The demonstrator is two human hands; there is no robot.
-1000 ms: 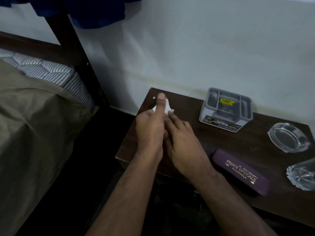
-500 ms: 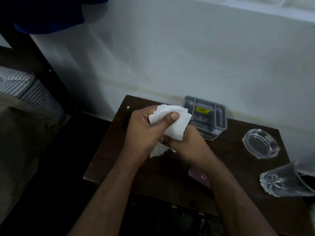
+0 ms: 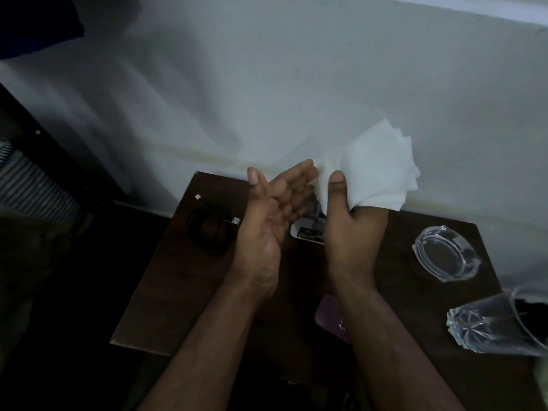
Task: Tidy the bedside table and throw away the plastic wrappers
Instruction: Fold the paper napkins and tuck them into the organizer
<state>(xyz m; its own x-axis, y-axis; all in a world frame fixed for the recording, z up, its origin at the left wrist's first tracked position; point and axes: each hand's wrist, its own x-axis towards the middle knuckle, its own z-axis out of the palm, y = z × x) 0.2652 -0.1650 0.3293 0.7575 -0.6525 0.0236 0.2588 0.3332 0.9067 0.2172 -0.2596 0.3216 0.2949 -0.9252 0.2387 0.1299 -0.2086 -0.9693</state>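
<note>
While right hand (image 3: 353, 232) grips what looks like tissue (image 3: 376, 176), left hand (image 3: 272, 215) flat

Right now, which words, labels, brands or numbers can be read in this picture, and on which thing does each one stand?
No text can be read in this picture.
Grey organizer box: a printed label on its front, mostly hidden behind the hands and too blurred to read.
Purple case: faint marks beside the right forearm, too small and dark to read.
White tissue, held in the right hand: no print visible.

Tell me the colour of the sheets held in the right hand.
White sheets, seen in the head view.
</note>
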